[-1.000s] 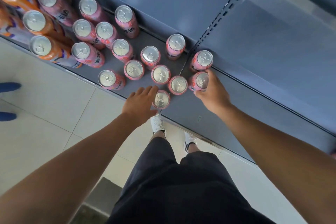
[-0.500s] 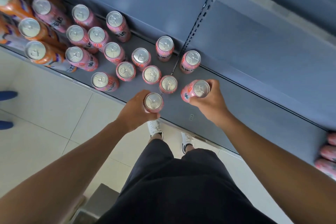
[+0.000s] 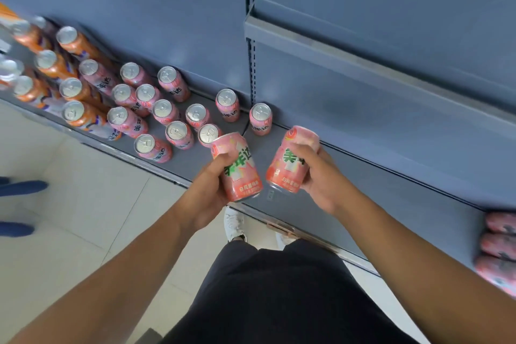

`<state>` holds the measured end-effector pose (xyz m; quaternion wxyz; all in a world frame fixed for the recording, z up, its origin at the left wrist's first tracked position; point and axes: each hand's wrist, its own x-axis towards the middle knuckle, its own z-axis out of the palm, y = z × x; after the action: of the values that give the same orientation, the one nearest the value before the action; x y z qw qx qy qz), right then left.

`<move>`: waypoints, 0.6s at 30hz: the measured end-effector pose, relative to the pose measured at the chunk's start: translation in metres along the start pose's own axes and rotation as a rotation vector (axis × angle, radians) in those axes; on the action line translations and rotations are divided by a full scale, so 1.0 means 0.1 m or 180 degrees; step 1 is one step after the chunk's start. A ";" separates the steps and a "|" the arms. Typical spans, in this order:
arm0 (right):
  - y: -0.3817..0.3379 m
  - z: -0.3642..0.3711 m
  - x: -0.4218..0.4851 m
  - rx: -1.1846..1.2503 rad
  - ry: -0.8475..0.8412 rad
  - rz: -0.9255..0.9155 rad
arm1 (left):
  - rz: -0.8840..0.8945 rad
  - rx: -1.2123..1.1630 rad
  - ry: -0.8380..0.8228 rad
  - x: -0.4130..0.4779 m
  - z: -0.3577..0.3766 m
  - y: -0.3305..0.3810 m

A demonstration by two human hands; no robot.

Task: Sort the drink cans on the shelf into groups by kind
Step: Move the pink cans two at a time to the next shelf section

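Your left hand (image 3: 208,193) is curled tight round a pink can (image 3: 240,169), thumb across the label. The can is lifted clear of the grey shelf (image 3: 377,184), top tipped toward 11 o'clock. Your right hand (image 3: 321,176) grips a second pink can (image 3: 289,163) the same way, fingers wrapped over the label, top leaning toward 1 o'clock. Both held cans hang at frame centre above the front part of the shelf, just beside each other with a narrow gap between. The standing pink cans (image 3: 163,109) cluster at 10 o'clock from your left hand, all upright, the nearest one partly hidden behind the held can's top. Two more pink ones stand apart from that cluster at 12 o'clock of your hands, either side of the slotted upright (image 3: 252,64): one (image 3: 227,105) left of it, one (image 3: 260,119) right of it. The orange cans (image 3: 75,114) sit at 9 to 10 o'clock, touching the pink cluster's left edge and blurred toward the frame edge. At 4 o'clock, at the right end of the shelf, there is another pink batch (image 3: 499,248), too blurred to tell how it stands. A white shoe (image 3: 234,223) is at 6 o'clock of your hands on the tiled floor (image 3: 83,218), and blue shoes (image 3: 19,187) are at the 9 o'clock edge.
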<state>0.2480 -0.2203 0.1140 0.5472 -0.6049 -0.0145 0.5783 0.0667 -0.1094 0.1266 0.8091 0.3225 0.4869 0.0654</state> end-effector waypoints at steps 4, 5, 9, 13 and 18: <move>-0.04 -0.17 -0.30 -0.0599 -0.0018 -0.0392 | 0.0378 0.0278 -0.0038 -0.21 0.39 -0.13; -0.05 -0.22 -0.38 -0.0723 -0.0007 -0.0508 | 0.0513 0.0480 -0.0033 -0.25 0.46 -0.16; -0.06 -0.42 -0.69 -0.1081 -0.0054 -0.0905 | 0.0965 0.1190 -0.0003 -0.46 0.65 -0.28; -0.03 -0.56 -0.99 -0.1318 -0.0091 -0.1270 | 0.1203 0.1923 -0.0101 -0.67 0.69 -0.38; 0.07 -0.61 -1.38 -0.1481 0.0091 -0.1485 | 0.1400 0.2623 -0.0450 -0.86 0.62 -0.45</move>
<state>0.2418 -0.3522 0.1873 0.5121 -0.7022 -0.2767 0.4100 0.0643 -0.2089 0.1843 0.6118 0.7159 0.3361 0.0145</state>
